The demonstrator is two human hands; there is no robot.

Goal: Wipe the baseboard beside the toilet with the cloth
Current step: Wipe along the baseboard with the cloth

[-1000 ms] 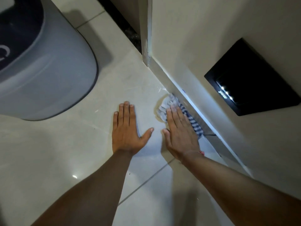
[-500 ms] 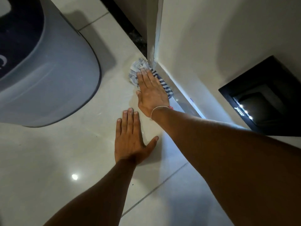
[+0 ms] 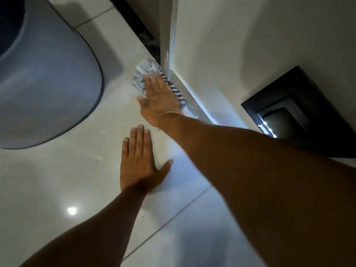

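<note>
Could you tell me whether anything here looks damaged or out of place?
Nothing stands out: the right hand presses the striped cloth against the baseboard, and the left hand lies flat on the floor.

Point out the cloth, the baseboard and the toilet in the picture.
cloth [image 3: 143,71]: head view, on the crumpled pale part ahead of the fingers.
baseboard [image 3: 194,102]: head view, on the pale strip at the wall's foot.
toilet [image 3: 48,83]: head view, on its grey outer side.
</note>
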